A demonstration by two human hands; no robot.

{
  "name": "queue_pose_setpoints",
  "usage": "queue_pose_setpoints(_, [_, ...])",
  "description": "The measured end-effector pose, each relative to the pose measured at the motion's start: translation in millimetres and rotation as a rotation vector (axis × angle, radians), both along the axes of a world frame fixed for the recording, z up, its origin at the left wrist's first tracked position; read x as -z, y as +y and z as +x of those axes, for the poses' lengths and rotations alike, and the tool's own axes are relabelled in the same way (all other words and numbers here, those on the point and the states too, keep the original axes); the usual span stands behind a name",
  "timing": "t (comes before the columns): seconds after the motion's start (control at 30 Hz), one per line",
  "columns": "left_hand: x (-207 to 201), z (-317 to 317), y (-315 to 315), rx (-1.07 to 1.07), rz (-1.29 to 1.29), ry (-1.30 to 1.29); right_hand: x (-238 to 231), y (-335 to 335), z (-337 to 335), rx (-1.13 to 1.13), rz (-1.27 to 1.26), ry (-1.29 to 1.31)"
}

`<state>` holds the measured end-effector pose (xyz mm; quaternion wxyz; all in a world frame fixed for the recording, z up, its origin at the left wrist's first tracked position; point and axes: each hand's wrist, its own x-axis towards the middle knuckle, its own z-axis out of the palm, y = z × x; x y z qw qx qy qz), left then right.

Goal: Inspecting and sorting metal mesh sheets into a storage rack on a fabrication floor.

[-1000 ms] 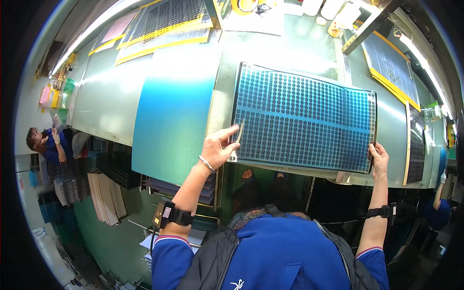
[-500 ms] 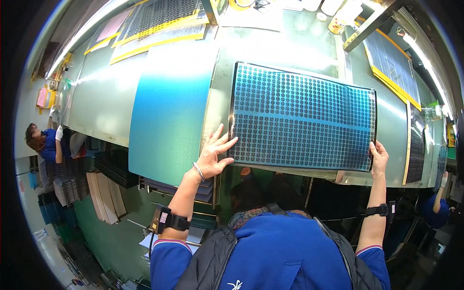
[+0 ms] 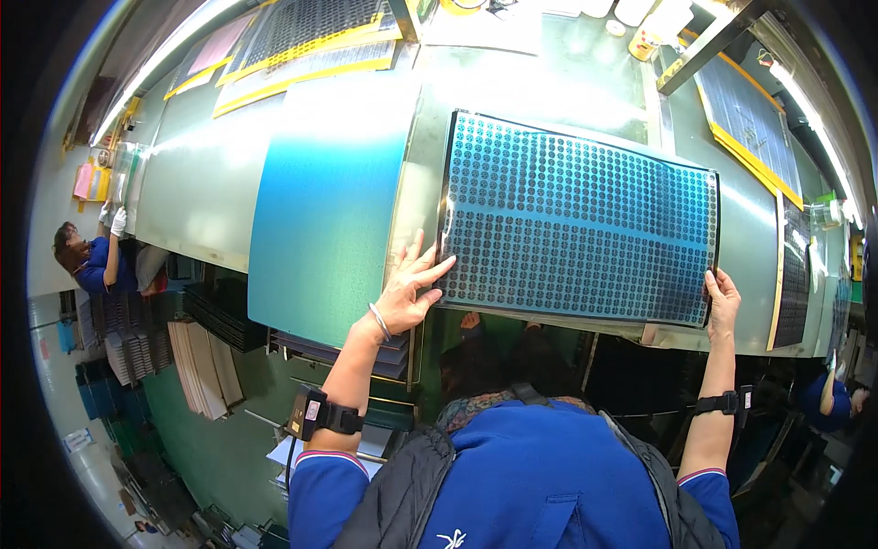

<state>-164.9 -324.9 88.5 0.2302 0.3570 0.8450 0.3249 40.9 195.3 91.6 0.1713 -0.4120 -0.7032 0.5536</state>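
Observation:
A large rectangular sheet (image 3: 576, 224), blue with a black border and rows of small round dark marks, lies before me, slightly turned, on the pale worktable (image 3: 549, 78). My left hand (image 3: 412, 285) is at its lower left corner, fingers spread, with the index fingertip touching the left edge. The thumb reaches along the near edge. My right hand (image 3: 722, 302) pinches the lower right edge, thumb on top and the other fingers partly hidden behind the sheet. Left of my left hand, a plain blue-green sheet (image 3: 320, 220) lies on the table, its near end overhanging the edge.
Yellow-edged patterned sheets (image 3: 311, 55) lie far left, others (image 3: 745, 119) far right. A metal post (image 3: 709, 50) and bottles (image 3: 654, 32) stand at the back. A gloved co-worker (image 3: 91, 256) is at far left, another (image 3: 828, 398) at right. Boards (image 3: 203, 366) stand below.
Both hands stay at the same places on the sheet. The whole view has shifted slightly; the co-worker at far left has moved their gloved hands closer together.

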Motion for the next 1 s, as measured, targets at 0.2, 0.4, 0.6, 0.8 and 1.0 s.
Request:
queue_pose_setpoints(0.2, [1, 1, 1, -0.01, 0.008, 0.002, -1, 1, 0, -0.006, -0.018, 0.013])
queue_pose_setpoints(0.4, [1, 3, 1, -0.011, -0.005, 0.013, -5, -1, -2, -0.016, -0.035, 0.022])
queue_pose_setpoints(0.6, [0, 4, 4, -0.022, -0.024, 0.028, -6, -3, -4, -0.004, -0.026, 0.026])
queue_pose_setpoints(0.8, [0, 5, 5, -0.025, -0.048, 0.094, -3, 2, -2, -0.015, -0.014, 0.034])
queue_pose_setpoints(1.0, [1, 7, 6, -0.027, -0.044, 0.111, -10, 0, -3, -0.033, -0.045, 0.037])
